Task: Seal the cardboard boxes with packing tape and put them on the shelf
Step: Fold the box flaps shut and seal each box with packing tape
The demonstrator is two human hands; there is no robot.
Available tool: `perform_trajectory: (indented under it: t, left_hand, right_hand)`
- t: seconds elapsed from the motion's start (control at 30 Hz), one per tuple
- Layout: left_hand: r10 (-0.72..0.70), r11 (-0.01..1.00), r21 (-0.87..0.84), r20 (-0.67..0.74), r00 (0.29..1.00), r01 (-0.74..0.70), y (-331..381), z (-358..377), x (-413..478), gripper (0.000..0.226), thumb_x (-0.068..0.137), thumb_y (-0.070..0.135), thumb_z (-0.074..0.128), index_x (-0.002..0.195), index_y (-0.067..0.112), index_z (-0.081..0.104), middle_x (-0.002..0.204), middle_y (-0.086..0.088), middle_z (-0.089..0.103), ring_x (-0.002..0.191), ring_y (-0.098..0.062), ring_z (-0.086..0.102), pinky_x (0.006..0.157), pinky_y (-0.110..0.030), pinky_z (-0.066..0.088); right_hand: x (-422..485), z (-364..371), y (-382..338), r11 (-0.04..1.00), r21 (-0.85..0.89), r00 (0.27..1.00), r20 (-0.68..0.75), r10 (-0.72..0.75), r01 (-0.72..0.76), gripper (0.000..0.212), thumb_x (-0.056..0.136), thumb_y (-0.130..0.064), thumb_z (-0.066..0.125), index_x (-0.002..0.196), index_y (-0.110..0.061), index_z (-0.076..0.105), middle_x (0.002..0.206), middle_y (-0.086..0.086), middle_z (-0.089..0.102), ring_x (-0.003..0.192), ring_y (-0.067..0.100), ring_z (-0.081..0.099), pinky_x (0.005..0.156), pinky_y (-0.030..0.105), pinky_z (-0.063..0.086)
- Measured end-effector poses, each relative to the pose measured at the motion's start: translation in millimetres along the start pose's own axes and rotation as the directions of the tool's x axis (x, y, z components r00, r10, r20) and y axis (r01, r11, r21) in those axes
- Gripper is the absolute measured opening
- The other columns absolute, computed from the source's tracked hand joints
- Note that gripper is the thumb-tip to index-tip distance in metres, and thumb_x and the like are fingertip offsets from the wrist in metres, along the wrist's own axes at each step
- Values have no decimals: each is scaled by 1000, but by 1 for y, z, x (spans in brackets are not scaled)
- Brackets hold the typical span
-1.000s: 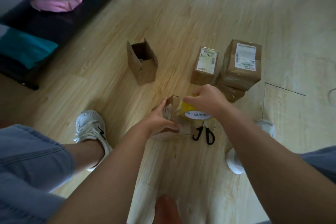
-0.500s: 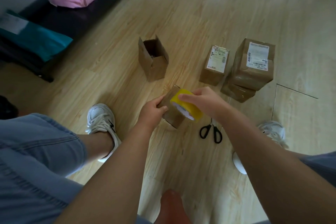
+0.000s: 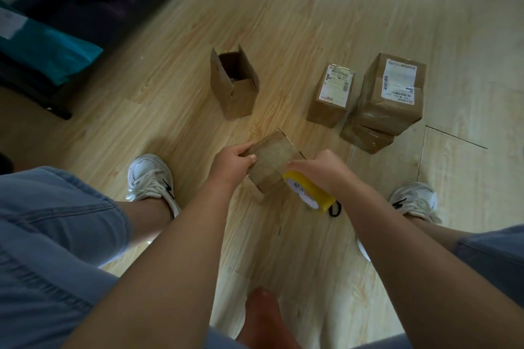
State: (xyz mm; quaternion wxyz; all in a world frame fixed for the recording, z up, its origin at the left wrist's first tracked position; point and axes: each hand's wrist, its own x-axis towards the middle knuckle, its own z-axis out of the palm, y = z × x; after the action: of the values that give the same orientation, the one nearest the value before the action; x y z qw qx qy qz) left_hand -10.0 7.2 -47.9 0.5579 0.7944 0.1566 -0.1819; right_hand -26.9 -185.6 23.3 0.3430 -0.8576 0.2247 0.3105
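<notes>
Gripping a small cardboard box (image 3: pixel 273 160) at frame centre, the left hand (image 3: pixel 231 163) curls round its side. The right hand (image 3: pixel 321 170) holds a yellow tape roll (image 3: pixel 310 193) at the box's lower right corner; the roll's print is blurred. Right of centre, the white barcode labels on two sealed boxes (image 3: pixel 391 110) are too small to read.

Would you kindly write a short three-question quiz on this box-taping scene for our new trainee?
1. True or false: the right hand grips the yellow roll of packing tape.
2. The left hand holds: A) a glass bottle; B) the small brown cardboard box; C) a metal spoon.
3. Is the upright brown cardboard box beyond the hands open or sealed?
Key: 1 true; 2 B; 3 open.
</notes>
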Motion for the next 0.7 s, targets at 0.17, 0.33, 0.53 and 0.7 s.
perform_trajectory:
  t: [0.17, 0.33, 0.53, 0.7]
  left_hand:
    - [5, 1000, -22, 5, 1000, -5, -3, 0, 1, 42, 91, 7, 64, 131, 20, 65, 130, -1, 65, 118, -13, 60, 95, -22, 44]
    - [26, 999, 27, -4, 1000, -26, -3, 3, -1, 43, 94, 12, 61, 136, 24, 61, 136, 1, 61, 125, -16, 56, 108, -34, 43]
    - [358, 643, 700, 83, 930, -310, 5, 24, -18, 63, 101, 2, 32, 158, 23, 17, 166, 4, 14, 153, -19, 6, 123, -34, 0]
    - [403, 539, 717, 241, 883, -442, -6, 31, -23, 62, 102, 5, 30, 159, 21, 11, 167, 3, 2, 153, -19, -9, 118, -28, -15]
  right_hand:
    - [2, 11, 4, 999, -45, 999, -46, 19, -21, 39, 81, -48, 68, 67, -14, 55, 62, 0, 48, 59, 16, 48, 57, 30, 36]
    - [1, 15, 5, 998, -7, 997, -26, 70, -70, 37, 75, -47, 63, 70, -11, 61, 64, 3, 54, 64, 18, 54, 62, 38, 46]
    - [3, 22, 15, 994, 100, 997, -60, 52, -46, 36, 86, -44, 63, 75, -10, 56, 72, 5, 51, 71, 21, 52, 66, 34, 39]
    - [0, 19, 28, 989, 133, 998, 19, -61, 58, 34, 94, -50, 61, 92, -17, 65, 94, 9, 69, 81, 19, 63, 84, 39, 53]
